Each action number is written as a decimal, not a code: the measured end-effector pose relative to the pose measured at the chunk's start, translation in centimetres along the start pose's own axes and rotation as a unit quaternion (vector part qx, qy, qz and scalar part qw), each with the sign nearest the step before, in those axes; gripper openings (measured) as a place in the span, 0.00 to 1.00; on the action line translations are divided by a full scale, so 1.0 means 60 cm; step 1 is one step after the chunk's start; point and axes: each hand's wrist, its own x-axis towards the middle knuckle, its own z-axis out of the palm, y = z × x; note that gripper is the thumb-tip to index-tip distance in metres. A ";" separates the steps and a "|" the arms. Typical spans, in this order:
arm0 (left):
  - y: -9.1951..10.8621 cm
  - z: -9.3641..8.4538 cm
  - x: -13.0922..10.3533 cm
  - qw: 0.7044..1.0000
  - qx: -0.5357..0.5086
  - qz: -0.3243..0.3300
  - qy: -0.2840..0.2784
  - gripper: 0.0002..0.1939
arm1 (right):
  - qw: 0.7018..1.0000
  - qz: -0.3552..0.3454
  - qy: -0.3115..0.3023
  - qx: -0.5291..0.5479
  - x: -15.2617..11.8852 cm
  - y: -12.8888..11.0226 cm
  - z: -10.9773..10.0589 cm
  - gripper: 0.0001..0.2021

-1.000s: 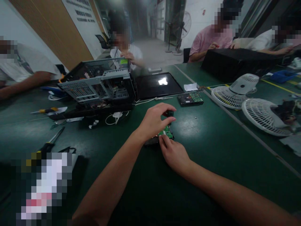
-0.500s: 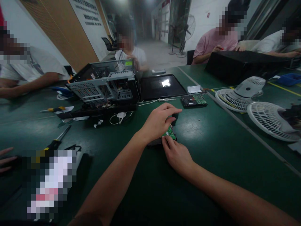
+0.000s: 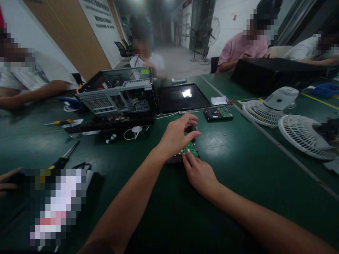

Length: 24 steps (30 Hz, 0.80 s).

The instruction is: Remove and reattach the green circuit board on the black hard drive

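Low in front of me a hard drive (image 3: 191,149) lies on the green table, its green circuit board facing up and much of it hidden by my hands. My left hand (image 3: 180,135) arches over it, fingers and thumb curled around the dark, rounded handle of a screwdriver (image 3: 194,129). The screwdriver's tip is hidden from me. With fingertips pressed together at the drive's near edge, my right hand (image 3: 200,173) grips it. Another hard drive (image 3: 218,113) rests on the table just beyond.
An opened computer case (image 3: 116,95) stands back left, beside a black side panel (image 3: 182,97). White fans (image 3: 302,135) lie at right, near a black case (image 3: 275,74). Screwdrivers (image 3: 62,160) and a blurred-out bright object (image 3: 60,201) are at left. Several people sit around the table.
My left fingers, stretched forward before, have curled in around the screwdriver handle. My right hand and the drive have stayed in place. At far left, another person's hand has shifted slightly.
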 end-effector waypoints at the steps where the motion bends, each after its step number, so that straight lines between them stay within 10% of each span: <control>1: 0.000 0.000 0.000 1.000 0.000 -0.004 0.003 0.20 | 1.000 0.000 0.000 0.000 0.000 0.000 0.000 0.22; 24: 0.000 0.004 -0.001 0.990 0.106 0.088 -0.014 0.13 | 1.000 -0.003 -0.005 0.009 0.000 0.001 -0.001 0.23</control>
